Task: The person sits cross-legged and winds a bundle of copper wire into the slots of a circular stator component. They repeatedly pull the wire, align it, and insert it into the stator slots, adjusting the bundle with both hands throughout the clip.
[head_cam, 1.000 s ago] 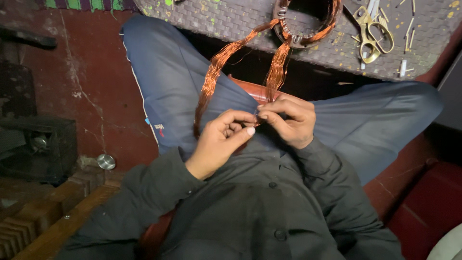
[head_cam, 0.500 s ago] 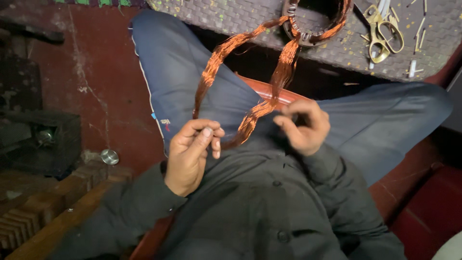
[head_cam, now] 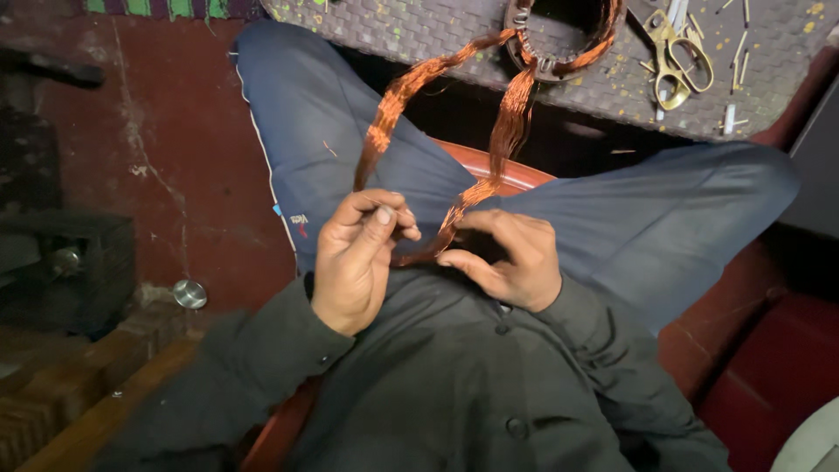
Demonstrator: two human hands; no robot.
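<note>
A long loop of copper wire (head_cam: 393, 109) hangs from a round metal stator (head_cam: 559, 39) on the grey woven table (head_cam: 437, 35) down into my lap. My left hand (head_cam: 358, 258) pinches the near end of the loop between thumb and fingers. Beside it, my right hand (head_cam: 511, 258) holds the loop's lower bend with curled fingers. Both hands rest above my dark shirt, between my blue-trousered knees.
Gold-handled scissors (head_cam: 677, 61) and small white sticks (head_cam: 730, 118) lie on the table at the upper right. I sit on a red-brown plastic chair (head_cam: 489, 166). A small shiny metal cup (head_cam: 190, 294) stands on the red floor at the left, near dark boxes.
My hands, pressed together a second ago, have drawn apart along the copper loop. The view has tilted down slightly.
</note>
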